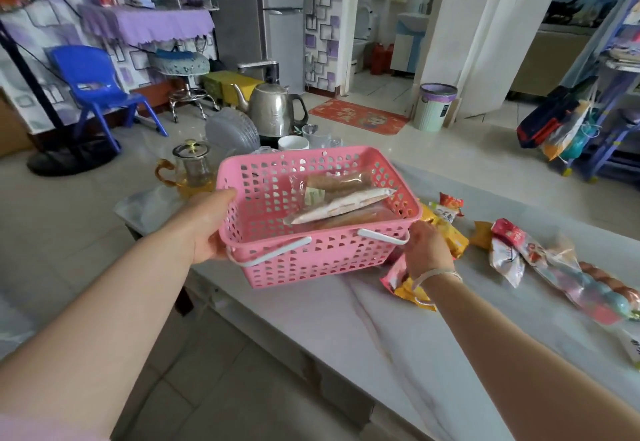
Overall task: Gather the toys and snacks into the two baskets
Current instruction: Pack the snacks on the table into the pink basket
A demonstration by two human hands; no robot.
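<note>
A pink perforated basket (277, 264) with white handles is tilted over the marble table's left part. My left hand (211, 226) grips its left rim, thumb over the edge. Several wrapped snack bars (343, 200) lie inside it. My right hand (427, 250) reaches down beside the basket's right end onto a yellow snack packet (450, 236); its fingertips are hidden, so the grip is unclear. More red and yellow packets (401, 281) lie under my right wrist. A silver-red packet (507, 257) and a clear bag of coloured toy balls (595, 291) lie to the right.
A steel kettle (273, 111), a glass teapot (194, 167), a white cup (293, 143) and glasses stand at the table's far end behind the basket. The table's near edge (311, 364) runs diagonally. A blue chair (93, 84), stool and bin (434, 106) stand on the floor beyond.
</note>
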